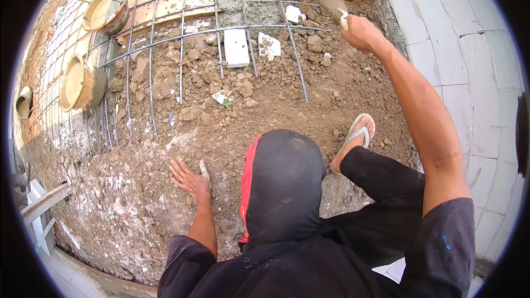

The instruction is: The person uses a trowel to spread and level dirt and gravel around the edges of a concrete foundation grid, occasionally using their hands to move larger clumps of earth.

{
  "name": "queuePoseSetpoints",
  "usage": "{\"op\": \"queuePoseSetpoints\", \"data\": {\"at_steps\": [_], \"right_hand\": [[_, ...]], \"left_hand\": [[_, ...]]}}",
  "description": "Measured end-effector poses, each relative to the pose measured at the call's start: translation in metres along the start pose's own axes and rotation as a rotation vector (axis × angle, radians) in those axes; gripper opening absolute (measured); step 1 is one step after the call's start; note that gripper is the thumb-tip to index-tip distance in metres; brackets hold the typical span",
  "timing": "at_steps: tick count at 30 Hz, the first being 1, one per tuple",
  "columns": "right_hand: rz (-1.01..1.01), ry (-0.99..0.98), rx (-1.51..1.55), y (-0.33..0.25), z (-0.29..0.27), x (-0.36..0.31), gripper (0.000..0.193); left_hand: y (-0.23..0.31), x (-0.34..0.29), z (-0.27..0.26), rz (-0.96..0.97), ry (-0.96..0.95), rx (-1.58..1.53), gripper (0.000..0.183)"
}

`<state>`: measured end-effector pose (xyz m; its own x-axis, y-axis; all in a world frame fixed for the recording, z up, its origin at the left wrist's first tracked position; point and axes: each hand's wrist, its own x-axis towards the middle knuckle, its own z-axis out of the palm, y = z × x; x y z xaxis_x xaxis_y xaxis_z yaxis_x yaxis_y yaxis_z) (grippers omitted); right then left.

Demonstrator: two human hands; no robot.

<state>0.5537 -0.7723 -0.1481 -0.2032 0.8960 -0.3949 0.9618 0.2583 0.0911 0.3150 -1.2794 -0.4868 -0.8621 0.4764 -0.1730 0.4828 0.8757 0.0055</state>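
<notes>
My right hand (361, 33), at the end of an outstretched arm, is closed around the handle of a trowel (330, 2). The trowel's blade points up and left, over loose brown soil beside the white block wall (436, 27). Low on the left, my left hand (191, 180) rests on the rough ground with its fingers spread and holds nothing. A grid of steel reinforcing bars (182, 35) lies ahead, with grey wet mortar (231, 1) under its far part. White block pieces (236, 48) lie among the bars, left of the trowel.
Two mortar-stained buckets (91, 85) stand on the left by the bars, and a smaller container (24, 103) lies farther left. A wooden plank (47, 203) juts in at lower left. My sandalled foot (359, 135) is on the soil near the wall. Bar ends stick out toward me.
</notes>
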Motion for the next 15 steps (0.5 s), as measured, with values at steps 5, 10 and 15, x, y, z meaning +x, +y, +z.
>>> {"op": "queuePoseSetpoints", "data": {"at_steps": [5, 10, 15], "right_hand": [[-0.255, 0.382, -0.071, 0.02, -0.049, -0.032, 0.044], [-0.248, 0.229, 0.116, 0.013, 0.014, -0.023, 0.047], [-0.418, -0.224, 0.205, -0.058, 0.129, -0.027, 0.051]], "left_hand": [[0.008, -0.003, -0.001, 0.027, 0.054, -0.026, 0.089], [0.004, -0.001, -0.001, 0.042, 0.07, -0.051, 0.089], [-0.006, 0.002, -0.011, 0.006, 0.02, -0.07, 0.088]]}}
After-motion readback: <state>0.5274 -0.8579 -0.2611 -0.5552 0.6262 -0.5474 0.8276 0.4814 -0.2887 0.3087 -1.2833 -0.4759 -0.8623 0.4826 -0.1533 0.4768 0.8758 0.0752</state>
